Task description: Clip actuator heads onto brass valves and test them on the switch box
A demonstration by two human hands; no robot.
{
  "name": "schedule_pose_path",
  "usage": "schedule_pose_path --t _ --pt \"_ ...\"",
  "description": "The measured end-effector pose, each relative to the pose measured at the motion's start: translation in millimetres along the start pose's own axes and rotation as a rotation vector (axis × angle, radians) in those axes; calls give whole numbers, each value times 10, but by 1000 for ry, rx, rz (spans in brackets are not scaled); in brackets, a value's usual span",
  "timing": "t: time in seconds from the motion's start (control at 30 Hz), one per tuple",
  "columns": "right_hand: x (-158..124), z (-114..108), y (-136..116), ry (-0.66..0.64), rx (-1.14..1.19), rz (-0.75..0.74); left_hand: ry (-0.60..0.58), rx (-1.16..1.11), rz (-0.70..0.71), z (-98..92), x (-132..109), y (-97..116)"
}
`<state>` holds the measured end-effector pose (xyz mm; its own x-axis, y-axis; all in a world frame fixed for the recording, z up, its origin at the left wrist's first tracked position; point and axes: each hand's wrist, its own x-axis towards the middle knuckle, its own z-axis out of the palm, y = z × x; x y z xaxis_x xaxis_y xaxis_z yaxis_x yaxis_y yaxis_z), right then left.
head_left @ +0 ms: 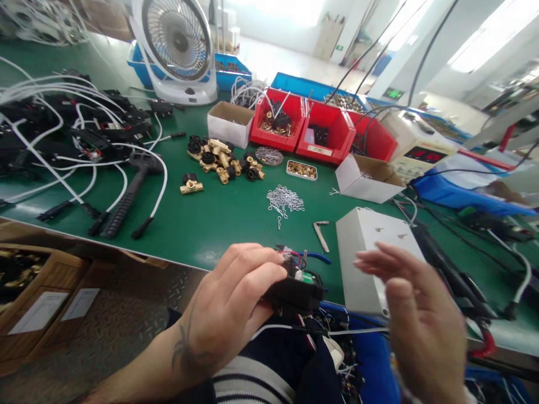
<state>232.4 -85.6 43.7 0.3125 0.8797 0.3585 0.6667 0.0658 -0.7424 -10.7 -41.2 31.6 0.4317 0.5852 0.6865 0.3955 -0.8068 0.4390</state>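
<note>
My left hand [236, 297] is wrapped around a black plastic housing [295, 294] at the table's front edge. A green circuit board [309, 277] and red and blue wires show in its open top. Blue-handled pliers [319, 257] lie just behind it, partly hidden. My right hand [421, 314] is raised with its fingers stretched out and holds nothing; it is slightly blurred. Behind it stands a light grey metal box [362, 252]. A small L-shaped metal tool [321, 237] and a heap of wire clips [285, 200] lie on the green table.
Brass fittings [219, 157] are piled farther back, near red bins [280, 120] and a white carton [229, 123]. Black units with white cables, a black-handled hammer [133, 191] and a white fan [179, 50] occupy the left. A digital power supply [416, 146] stands at right.
</note>
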Motion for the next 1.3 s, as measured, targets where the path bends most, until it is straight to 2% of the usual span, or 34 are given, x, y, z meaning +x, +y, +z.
schedule_pose_path --t 0.07,0.13,0.23,0.37,0.5,0.57,0.73,0.93,1.17,1.3 --pt "-223 190 -118 -199 269 23 -6 22 16 1 3 19" --pt "-397 353 -204 -308 458 66 -9 38 31 9 -5 41" --pt "-536 486 -294 -346 608 170 -24 42 34 18 -45 83" --pt "-530 480 -354 -256 707 224 -112 -84 -57 -32 -134 137" --pt "-491 447 -353 -227 755 198 -187 -214 -238 -138 -212 131" --pt "-502 462 -347 -229 795 158 -193 -227 -282 -172 -231 109" --pt "-561 487 -337 -221 813 85 -189 -256 -256 -194 -227 81" --pt "-571 376 -328 -278 671 41 -92 -291 -246 -197 -187 94" --pt "-614 410 -307 -253 687 -42 -49 -414 -202 -191 -164 74" --pt "-644 396 -286 -339 654 -36 -49 -435 -155 -194 -193 74"
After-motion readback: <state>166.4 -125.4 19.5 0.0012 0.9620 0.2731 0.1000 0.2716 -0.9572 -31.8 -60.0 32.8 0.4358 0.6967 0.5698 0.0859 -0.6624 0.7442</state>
